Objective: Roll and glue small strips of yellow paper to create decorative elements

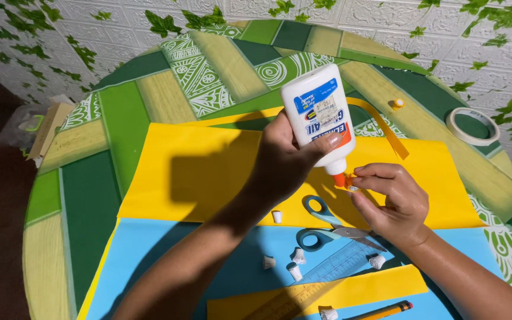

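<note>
My left hand (pixel 282 163) grips a white glue bottle (pixel 318 112) turned upside down, its orange nozzle (pixel 339 177) pointing down. The nozzle touches a small rolled yellow paper piece (pixel 351 184) pinched between the fingers of my right hand (pixel 392 201). Both hands hover over a large yellow paper sheet (pixel 197 172) that lies on a round table (pixel 120 118) with a green patterned cover. A blue sheet (pixel 149 255) lies in front of the yellow one.
Blue-handled scissors (pixel 321 222), a clear ruler (pixel 327 272), several small white rolled paper pieces (pixel 294 269), a yellow paper strip (pixel 339 290) and an orange pencil (pixel 386 309) lie on the blue sheet. A tape roll (pixel 472 125), a small yellow roll (pixel 397 103) and a long yellow strip (pixel 386 127) sit at the far right.
</note>
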